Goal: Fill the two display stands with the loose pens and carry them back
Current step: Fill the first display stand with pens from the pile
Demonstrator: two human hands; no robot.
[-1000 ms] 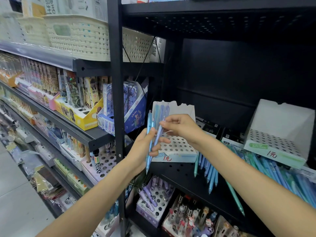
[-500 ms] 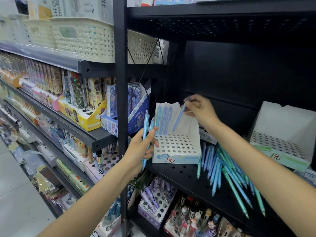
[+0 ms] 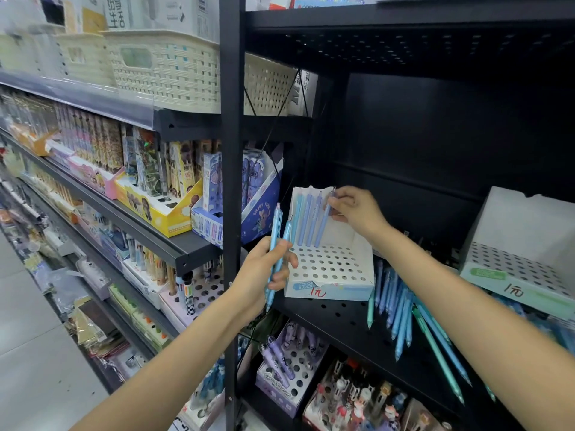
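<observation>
A white display stand with a holed top sits on the black shelf. Several blue pens stand in its back row. My right hand pinches the top of a blue pen whose tip is down in that back row. My left hand grips two light blue pens upright just left of the stand. A second white stand sits at the right with no pens visible in it. Loose blue and green pens lie on the shelf between the stands.
A black upright post stands just left of the stand. Boxed pens and stationery fill the shelves at left; cream baskets sit above. More pen stands are on the shelf below.
My right hand has carried one blue pen from the bunch in my left hand to the stand and lowered it into the back row. My left hand holds fewer pens.
</observation>
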